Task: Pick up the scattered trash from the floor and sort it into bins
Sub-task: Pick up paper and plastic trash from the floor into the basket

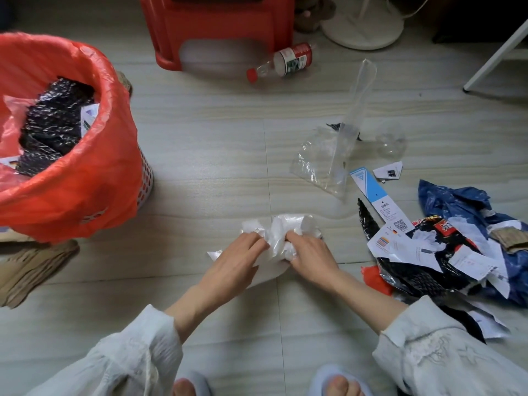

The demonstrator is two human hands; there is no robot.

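A crumpled white plastic bag point(281, 228) lies on the floor in front of me. My left hand point(235, 260) and my right hand point(310, 254) both grip it, fingers curled into the plastic. At the left stands a bin lined with a red bag point(85, 155), holding dark crumpled wrapping and paper. A heap of trash point(445, 252) sits at the right: paper slips, a black wrapper, a blue bag. Clear plastic bags point(323, 161) and a blue-white tag point(374, 195) lie beyond it. An empty plastic bottle point(281, 62) with a red cap lies further back.
A red plastic stool point(217, 30) stands at the back. A white round fan base point(363, 30) and a white furniture leg point(497, 55) are at the back right. Flattened brown cardboard point(31, 267) lies under the bin at the left. My slippered feet show at the bottom edge.
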